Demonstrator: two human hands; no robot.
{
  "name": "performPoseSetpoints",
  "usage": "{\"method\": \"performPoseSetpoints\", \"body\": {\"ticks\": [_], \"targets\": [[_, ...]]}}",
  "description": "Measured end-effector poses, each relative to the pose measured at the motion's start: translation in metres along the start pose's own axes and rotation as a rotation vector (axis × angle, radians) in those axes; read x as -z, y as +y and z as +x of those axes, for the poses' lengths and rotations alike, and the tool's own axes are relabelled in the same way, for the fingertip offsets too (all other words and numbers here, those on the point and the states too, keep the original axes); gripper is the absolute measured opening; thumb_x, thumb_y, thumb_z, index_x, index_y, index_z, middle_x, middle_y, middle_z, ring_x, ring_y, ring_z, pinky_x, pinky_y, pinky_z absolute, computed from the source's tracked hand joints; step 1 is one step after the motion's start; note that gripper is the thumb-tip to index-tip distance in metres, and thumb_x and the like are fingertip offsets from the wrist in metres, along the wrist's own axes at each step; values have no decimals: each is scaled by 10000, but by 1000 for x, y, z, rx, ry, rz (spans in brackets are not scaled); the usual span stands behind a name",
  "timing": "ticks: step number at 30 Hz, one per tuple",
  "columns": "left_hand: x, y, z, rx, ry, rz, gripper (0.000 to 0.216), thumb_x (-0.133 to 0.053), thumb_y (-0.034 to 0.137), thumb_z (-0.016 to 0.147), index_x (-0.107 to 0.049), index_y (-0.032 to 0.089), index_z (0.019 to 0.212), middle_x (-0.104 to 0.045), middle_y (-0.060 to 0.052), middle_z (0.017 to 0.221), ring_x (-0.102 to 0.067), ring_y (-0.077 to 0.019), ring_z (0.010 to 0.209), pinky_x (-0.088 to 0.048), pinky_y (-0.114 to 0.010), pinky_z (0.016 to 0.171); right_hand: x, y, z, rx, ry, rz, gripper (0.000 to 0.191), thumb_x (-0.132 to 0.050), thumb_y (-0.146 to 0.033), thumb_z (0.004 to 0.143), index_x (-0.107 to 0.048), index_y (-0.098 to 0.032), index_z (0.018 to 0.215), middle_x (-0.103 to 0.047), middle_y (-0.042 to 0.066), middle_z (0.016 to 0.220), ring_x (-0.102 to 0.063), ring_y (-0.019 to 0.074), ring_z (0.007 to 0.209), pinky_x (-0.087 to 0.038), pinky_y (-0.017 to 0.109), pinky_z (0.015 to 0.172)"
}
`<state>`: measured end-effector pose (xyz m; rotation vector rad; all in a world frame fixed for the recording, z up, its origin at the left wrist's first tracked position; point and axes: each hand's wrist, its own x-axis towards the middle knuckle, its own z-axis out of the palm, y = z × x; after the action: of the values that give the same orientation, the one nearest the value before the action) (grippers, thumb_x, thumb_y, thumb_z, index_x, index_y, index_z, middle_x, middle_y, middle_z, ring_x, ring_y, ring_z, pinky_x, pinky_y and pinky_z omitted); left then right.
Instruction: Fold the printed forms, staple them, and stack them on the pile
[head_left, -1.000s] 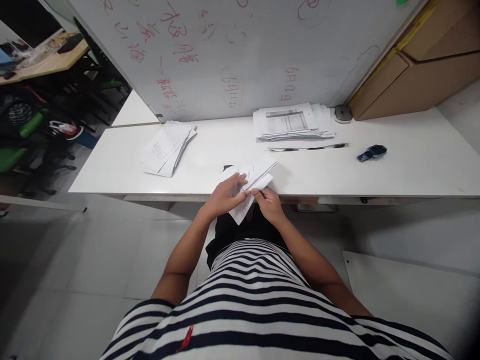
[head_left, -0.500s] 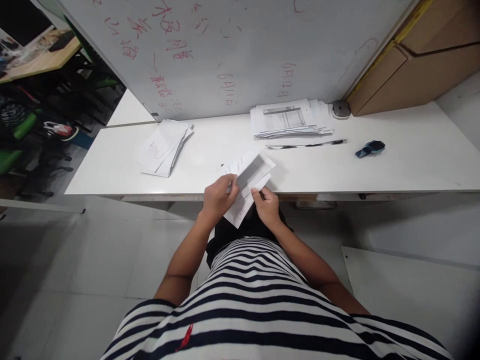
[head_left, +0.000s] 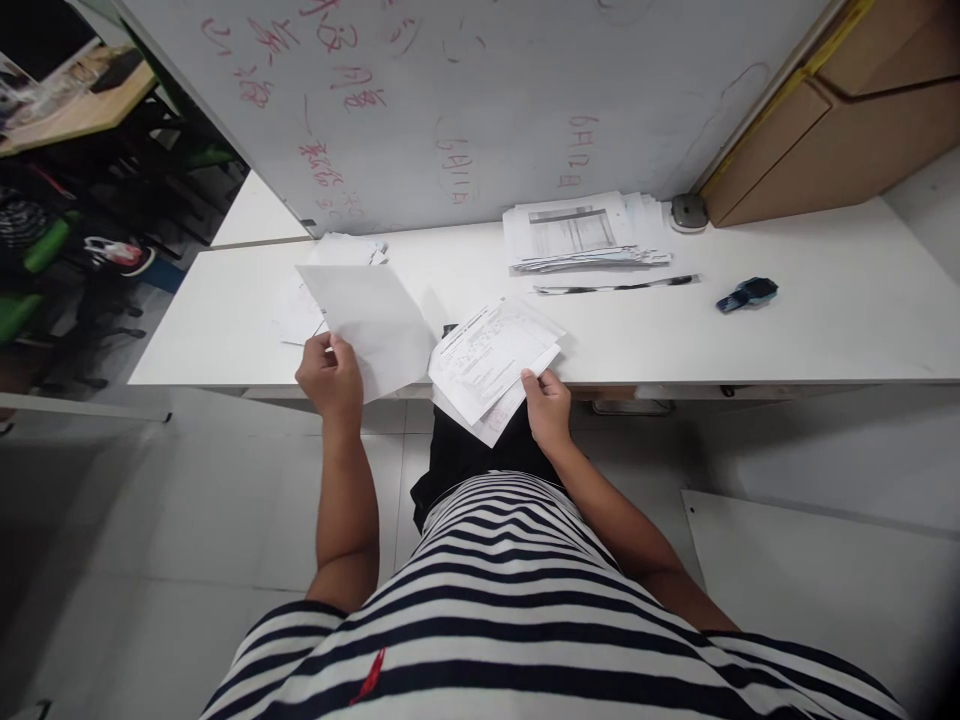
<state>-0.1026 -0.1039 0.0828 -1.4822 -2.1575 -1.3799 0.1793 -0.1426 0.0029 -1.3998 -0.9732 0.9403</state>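
Note:
My left hand (head_left: 331,378) is closed on the near left edge of a sheet of paper (head_left: 379,325), its blank side facing up. That sheet hangs tilted over the desk's front edge and partly covers a pile of papers (head_left: 300,305) on the left. In my right hand (head_left: 547,405) are a few printed sheets (head_left: 495,355), pinched at their right edge between thumb and fingers. They are slightly fanned, with small printed text on the top one. A small dark object (head_left: 449,329) shows just behind them; its kind is unclear.
A thick stack of papers (head_left: 570,235) lies at the back of the white desk (head_left: 825,330). Before it is a thin black-and-white strip (head_left: 619,286). A dark blue watch-like object (head_left: 748,295) lies to the right. Behind stand a whiteboard (head_left: 510,100) and cardboard boxes (head_left: 780,150).
My left hand has drawn one sheet away to the left, toward the left pile. My right hand keeps the other sheets nearly in place, and the printed top one now shows.

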Motion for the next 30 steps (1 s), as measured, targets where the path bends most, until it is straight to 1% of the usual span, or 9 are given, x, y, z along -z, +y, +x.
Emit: {"method": "performPoseSetpoints", "body": {"ticks": [5, 8, 11, 14, 16, 18, 21, 27, 30], "targets": [[4, -13, 10, 11, 93, 12, 98, -559, 203, 855, -644, 153, 858, -593, 33, 663, -520, -98, 607, -400, -248, 588, 1, 5, 3, -10, 30, 11, 447, -583, -498, 816, -315, -231, 577, -245, -69, 568, -254, 98, 559, -246, 246, 517], [3, -4, 1, -31, 32, -6, 126, -536, 233, 875, -635, 154, 877, -629, 12, 729, -566, -112, 660, -436, -249, 612, 1, 7, 3, -27, 4, 36, 451, -587, -511, 813, -323, -230, 580, -254, -67, 572, -260, 100, 563, -251, 246, 523], [-1, 17, -24, -218, -161, -70, 176, -484, 268, 907, -626, 166, 926, -673, -32, 856, -626, -143, 793, -491, -276, 728, -2, 9, 1, -46, -40, 43, 439, -585, -529, 813, -367, -222, 587, -280, -66, 570, -277, 102, 563, -266, 243, 533], [-10, 42, -62, -430, -445, -166, 193, -484, 297, 910, -629, 196, 987, -693, -67, 994, -640, -179, 982, -495, -313, 882, -5, 10, -2, -62, -51, 20, 428, -585, -548, 809, -420, -214, 600, -299, -66, 567, -289, 101, 556, -277, 241, 533], [-16, 56, -87, -487, -626, -223, 203, -477, 295, 916, -629, 222, 1028, -697, -55, 1060, -633, -176, 1042, -492, -317, 925, -6, 10, -4, -69, -59, 30, 410, -591, -547, 809, -465, -205, 621, -330, -65, 568, -309, 102, 554, -291, 239, 535], [-22, 66, -106, -464, -737, -255, 214, -457, 296, 926, -633, 240, 1035, -704, -34, 1063, -639, -168, 1036, -507, -318, 912, -7, 9, -6, -71, -70, 44, 402, -597, -540, 809, -485, -200, 626, -355, -64, 565, -324, 102, 553, -301, 237, 536], [-27, 73, -119, -365, -783, -337, 211, -461, 311, 929, -647, 240, 998, -711, -27, 1033, -638, -170, 1024, -518, -330, 903, -4, 9, -6, -63, -72, 41, 417, -598, -535, 810, -468, -200, 599, -374, -63, 558, -335, 101, 552, -312, 234, 541], [-26, 73, -110, -72, -853, -573, 214, -518, 359, 912, -670, 219, 965, -696, -38, 1003, -642, -159, 945, -534, -286, 771, -1, 13, -5, -77, -45, 38, 395, -592, -544, 806, -556, -178, 662, -462, -49, 598, -406, 108, 593, -366, 226, 589], [-24, 71, -104, -11, -829, -599, 222, -528, 375, 908, -673, 212, 946, -691, -42, 988, -638, -159, 935, -525, -285, 776, -3, 15, -5, -83, -45, 83, 375, -611, -528, 799, -613, -163, 713, -504, -42, 617, -430, 108, 604, -380, 225, 606]]}}
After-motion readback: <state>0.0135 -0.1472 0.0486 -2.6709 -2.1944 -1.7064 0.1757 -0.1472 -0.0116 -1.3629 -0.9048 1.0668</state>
